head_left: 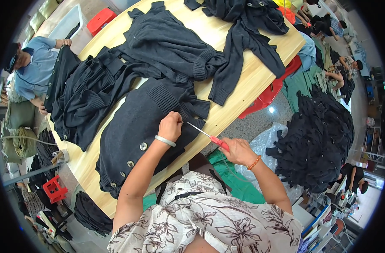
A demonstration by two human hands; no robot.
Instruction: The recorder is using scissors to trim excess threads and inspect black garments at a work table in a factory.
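A dark knitted cardigan (129, 114) with a ribbed hem and several large buttons lies in front of me on the table. My left hand (171, 125) rests over its edge beside the ribbing, fingers pinched together; what lies between them is too small to make out. My right hand (239, 151) is wrapped round the red handle of a thin metal-shafted tool (199, 130). The shaft points left, its tip close to my left fingertips. A thin pale strand hangs below that handle.
More dark knitwear (167, 42) covers the pale wooden table (260, 84). At the far left, a person (34, 69) holds a dark garment. A heap of dark garments (314, 135) sits to the right by clear plastic sheeting. A red stool (55, 189) stands at lower left.
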